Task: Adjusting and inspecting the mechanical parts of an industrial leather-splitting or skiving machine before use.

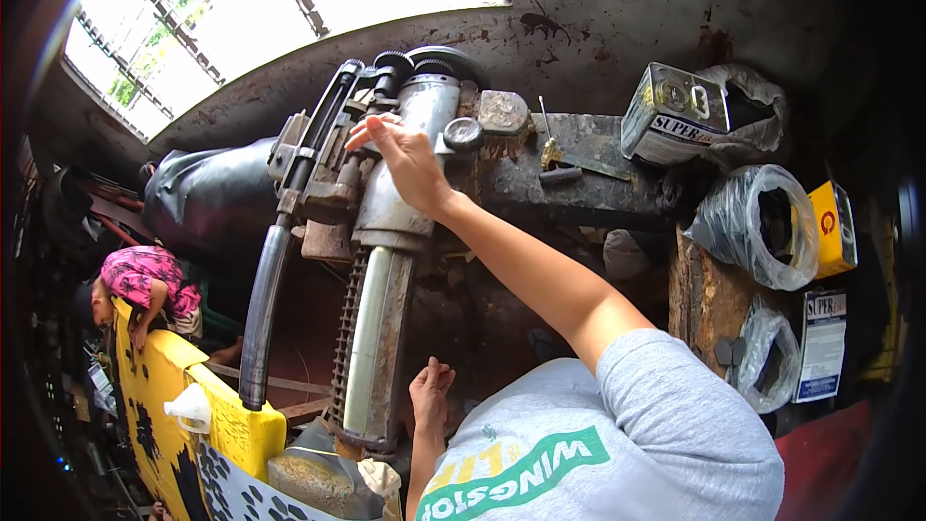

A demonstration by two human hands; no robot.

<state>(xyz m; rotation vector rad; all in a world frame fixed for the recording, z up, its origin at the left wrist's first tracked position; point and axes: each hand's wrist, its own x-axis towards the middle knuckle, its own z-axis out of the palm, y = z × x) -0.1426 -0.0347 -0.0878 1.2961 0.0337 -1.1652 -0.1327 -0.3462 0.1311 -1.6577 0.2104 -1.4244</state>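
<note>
My right hand [413, 166] reaches across the head of a large grey metal machine [395, 207], its fingers stretched out and thumb raised. It is at the machine's upper cylinder, beside a dark clamp-like mechanism [338, 174]; whether the fingertips touch it I cannot tell. Below the head runs a bright metal column [376, 347] with a toothed rack on its left side. A long dark, shiny rod [265, 318] slants down alongside. My left hand [430, 394] hovers low, right of the column and close to my body. Its fingers are loosely bent, with nothing visible in them.
A yellow, black-spotted surface [164, 396] lies at lower left, with a white funnel-like piece [190, 408]. Beyond it a person in a pink patterned shirt [145, 280] bends over. At right are metal cans [675, 116], plastic-lined containers [752, 227] and a dark bench [598, 150].
</note>
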